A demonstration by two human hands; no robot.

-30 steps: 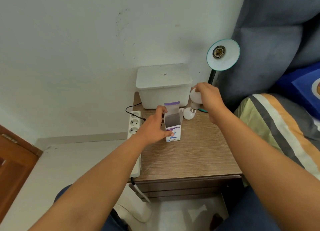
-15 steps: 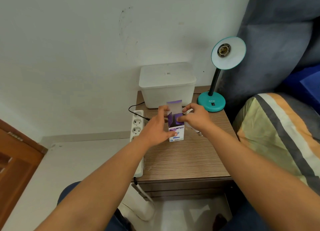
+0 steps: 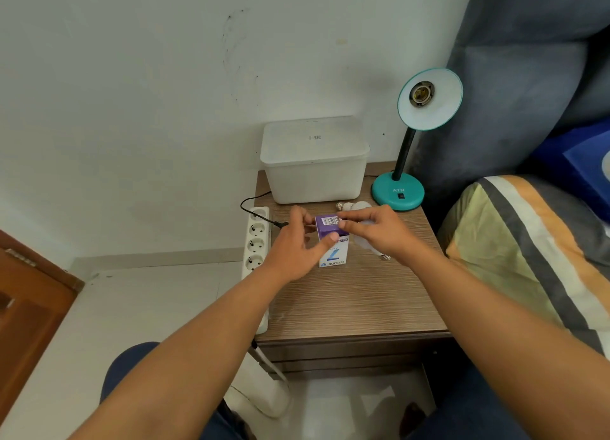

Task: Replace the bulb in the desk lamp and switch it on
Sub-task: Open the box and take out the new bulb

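Observation:
A teal desk lamp stands at the back right of the nightstand, its shade tilted toward me with the socket empty. My left hand grips the left side of an upright purple-and-white bulb box. My right hand presses its fingertips on the box's top flap, which is folded down. Under that palm it holds a white bulb, screw base pointing toward me. Another white bulb lies on the wood just behind my hands.
A white lidded plastic bin sits against the wall behind the box. A white power strip with a black plug runs along the nightstand's left edge. A bed with a striped pillow is close on the right, a wooden door on the left.
My right hand carried a bulb from beside the lamp base over to the box. The box's open flap has been folded down. The left hand kept its hold on the box.

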